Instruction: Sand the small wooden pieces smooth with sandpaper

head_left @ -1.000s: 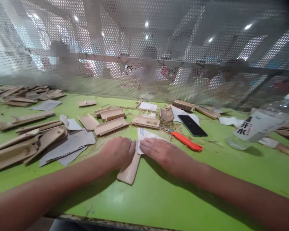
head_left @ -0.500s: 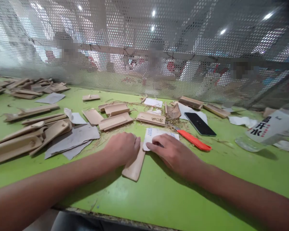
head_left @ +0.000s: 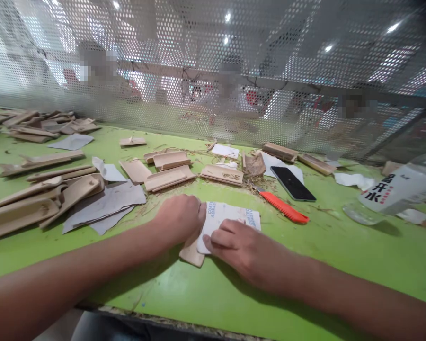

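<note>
On the green table, my left hand [head_left: 182, 217] is closed around the far part of a flat bamboo piece [head_left: 192, 253], whose rounded near end shows below it. My right hand [head_left: 236, 246] is closed on a sheet of sandpaper [head_left: 230, 211], white backing with blue print facing up. The sandpaper lies over the right side of the bamboo piece, and my right thumb presses at its near left corner. Its gritty face is hidden underneath. An orange utility knife [head_left: 284, 207] rests just beyond my right hand.
Beyond my hands lie several cut bamboo pieces [head_left: 170, 178] with shavings. More bamboo [head_left: 17, 215] and grey sandpaper sheets [head_left: 102, 206] are at left. A phone [head_left: 293, 183] and a tilted clear bottle [head_left: 394, 189] are at right. A perforated metal screen [head_left: 199, 94] stands behind; people are beyond it.
My right hand and the sandpaper have slid toward me along the bamboo piece, covering more of its near end. My left hand keeps its hold in nearly the same place.
</note>
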The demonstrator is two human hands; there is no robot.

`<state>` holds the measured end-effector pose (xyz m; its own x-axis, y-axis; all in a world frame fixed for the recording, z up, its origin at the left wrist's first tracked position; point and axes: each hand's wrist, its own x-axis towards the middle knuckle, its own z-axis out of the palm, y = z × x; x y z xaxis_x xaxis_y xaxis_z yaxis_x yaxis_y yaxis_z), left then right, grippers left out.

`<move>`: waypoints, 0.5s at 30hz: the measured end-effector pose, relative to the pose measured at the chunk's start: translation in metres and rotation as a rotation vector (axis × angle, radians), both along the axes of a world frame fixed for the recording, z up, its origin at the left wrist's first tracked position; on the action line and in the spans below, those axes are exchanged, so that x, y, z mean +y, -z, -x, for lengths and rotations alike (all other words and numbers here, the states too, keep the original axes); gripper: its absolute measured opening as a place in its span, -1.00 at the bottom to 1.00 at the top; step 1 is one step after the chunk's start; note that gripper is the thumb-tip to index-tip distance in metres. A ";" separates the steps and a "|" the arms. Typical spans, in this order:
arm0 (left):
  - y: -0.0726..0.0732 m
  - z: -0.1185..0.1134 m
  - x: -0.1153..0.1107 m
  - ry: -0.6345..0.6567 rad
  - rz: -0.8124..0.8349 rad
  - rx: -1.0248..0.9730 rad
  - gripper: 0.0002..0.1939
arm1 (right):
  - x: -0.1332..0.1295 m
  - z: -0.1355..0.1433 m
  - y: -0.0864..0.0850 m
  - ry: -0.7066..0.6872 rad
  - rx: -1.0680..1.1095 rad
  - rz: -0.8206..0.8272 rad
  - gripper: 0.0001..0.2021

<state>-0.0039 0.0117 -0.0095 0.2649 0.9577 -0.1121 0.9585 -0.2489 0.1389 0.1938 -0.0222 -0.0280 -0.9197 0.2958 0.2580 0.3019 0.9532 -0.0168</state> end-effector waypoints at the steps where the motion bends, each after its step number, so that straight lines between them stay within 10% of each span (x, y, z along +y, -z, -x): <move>1: -0.001 0.000 0.000 0.001 -0.001 0.002 -0.48 | -0.004 0.001 -0.001 -0.008 -0.009 0.011 -0.78; 15: 0.001 0.000 0.000 0.056 0.009 0.049 -0.51 | 0.021 -0.002 0.008 0.172 -0.021 0.004 -0.73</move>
<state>-0.0037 0.0115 -0.0101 0.3117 0.9406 -0.1348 0.9489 -0.3009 0.0949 0.1960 -0.0011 -0.0357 -0.8604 0.4506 0.2380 0.4611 0.8872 -0.0127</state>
